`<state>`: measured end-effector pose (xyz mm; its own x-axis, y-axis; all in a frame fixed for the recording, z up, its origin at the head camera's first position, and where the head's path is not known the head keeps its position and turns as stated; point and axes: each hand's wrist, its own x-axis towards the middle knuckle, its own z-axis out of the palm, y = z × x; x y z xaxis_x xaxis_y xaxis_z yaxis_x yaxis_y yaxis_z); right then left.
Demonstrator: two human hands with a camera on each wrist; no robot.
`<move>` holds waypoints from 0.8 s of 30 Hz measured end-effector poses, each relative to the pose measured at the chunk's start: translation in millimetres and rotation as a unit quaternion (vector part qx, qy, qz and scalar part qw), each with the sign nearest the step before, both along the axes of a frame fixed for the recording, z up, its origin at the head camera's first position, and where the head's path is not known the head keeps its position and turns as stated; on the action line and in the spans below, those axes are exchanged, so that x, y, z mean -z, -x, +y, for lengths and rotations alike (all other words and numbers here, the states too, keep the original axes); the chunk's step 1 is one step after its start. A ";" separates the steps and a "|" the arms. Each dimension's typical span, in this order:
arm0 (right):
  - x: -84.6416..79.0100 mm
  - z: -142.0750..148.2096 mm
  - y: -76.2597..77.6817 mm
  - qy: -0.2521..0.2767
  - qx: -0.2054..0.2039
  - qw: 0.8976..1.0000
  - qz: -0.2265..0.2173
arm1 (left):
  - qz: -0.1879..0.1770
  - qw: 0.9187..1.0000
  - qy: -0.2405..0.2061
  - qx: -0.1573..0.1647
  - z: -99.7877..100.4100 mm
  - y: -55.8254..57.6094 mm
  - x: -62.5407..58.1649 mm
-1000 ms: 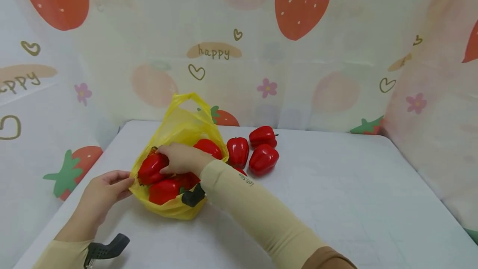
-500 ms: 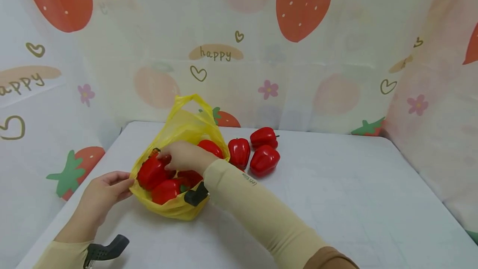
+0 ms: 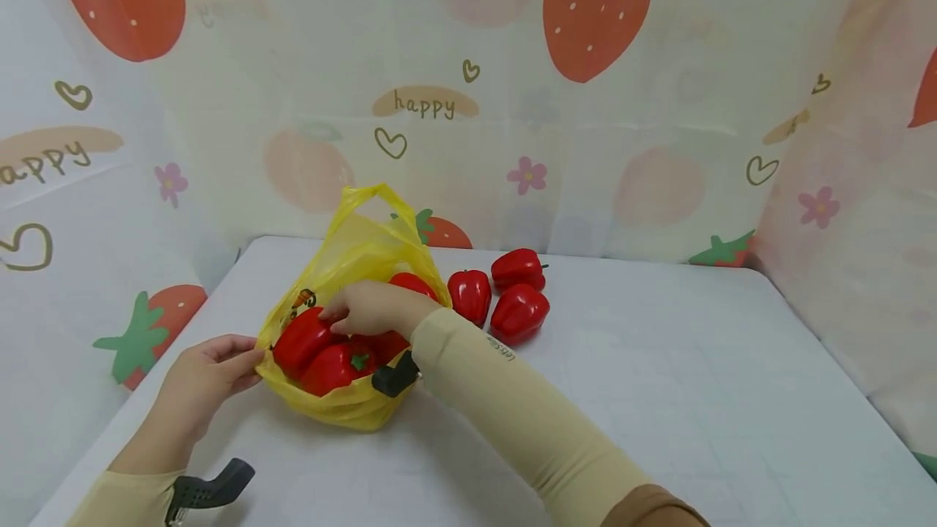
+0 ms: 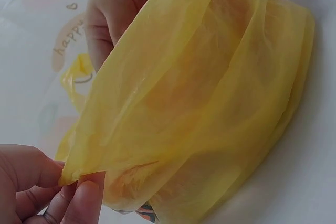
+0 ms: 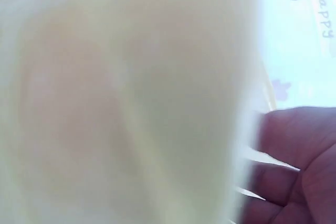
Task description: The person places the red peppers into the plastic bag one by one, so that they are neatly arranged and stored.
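Observation:
A yellow plastic bag [image 3: 344, 413] stands with its mouth towards me, one handle loop upright at the back. Several red bell peppers lie inside it. My left hand [image 3: 205, 376] pinches the bag's left rim between thumb and fingers, which the left wrist view shows close up at the bag's edge [image 4: 84, 161]. Inside the bag mouth my right hand [image 3: 376, 307] is bent over the peppers, its fingertips right beside the leftmost bell pepper [image 3: 302, 341]. A green-stemmed bell pepper [image 3: 333, 368] lies below that one. Blurred bag film fills much of the right wrist view, with the right hand [image 5: 304, 156] at its edge.
On the white table [image 3: 659, 381], just right of the bag, lie several more bell peppers, among them an upright one [image 3: 470, 296], a back one [image 3: 518, 268] and a front one [image 3: 520, 314]. A strawberry-print cloth [image 3: 622, 120] hangs behind the table.
The leftmost pepper has tipped and settled lower against the others in the bag. My right hand has drawn slightly right, away from it. The left hand keeps its pinch on the rim.

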<state>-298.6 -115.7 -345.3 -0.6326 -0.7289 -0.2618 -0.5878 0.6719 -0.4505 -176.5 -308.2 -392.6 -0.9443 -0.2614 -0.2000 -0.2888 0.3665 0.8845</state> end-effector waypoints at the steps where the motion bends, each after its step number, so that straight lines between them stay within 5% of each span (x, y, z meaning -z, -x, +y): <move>1: -1.0 1.3 0.5 0.001 -0.001 1.000 0.000 | 0.002 1.000 -0.001 0.000 -0.1 0.0 -0.1; 13: -15.5 28.7 8.4 0.094 -0.011 0.995 -0.020 | 0.001 1.000 -0.003 -0.004 1.7 -0.3 1.2; 18: -25.2 47.9 10.2 0.142 0.000 0.988 -0.064 | 0.006 1.000 -0.002 -0.004 2.3 0.3 2.0; 24: -37.1 81.4 13.1 0.163 0.015 0.986 -0.024 | 0.002 1.000 0.001 -0.003 1.4 0.7 3.7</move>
<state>-311.7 -34.3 -308.2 -0.6472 -0.7609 -0.0472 -0.5425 0.5032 -0.6726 -177.2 -306.8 -396.3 -0.9437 -0.2669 -0.1953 -0.2869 0.3670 0.8849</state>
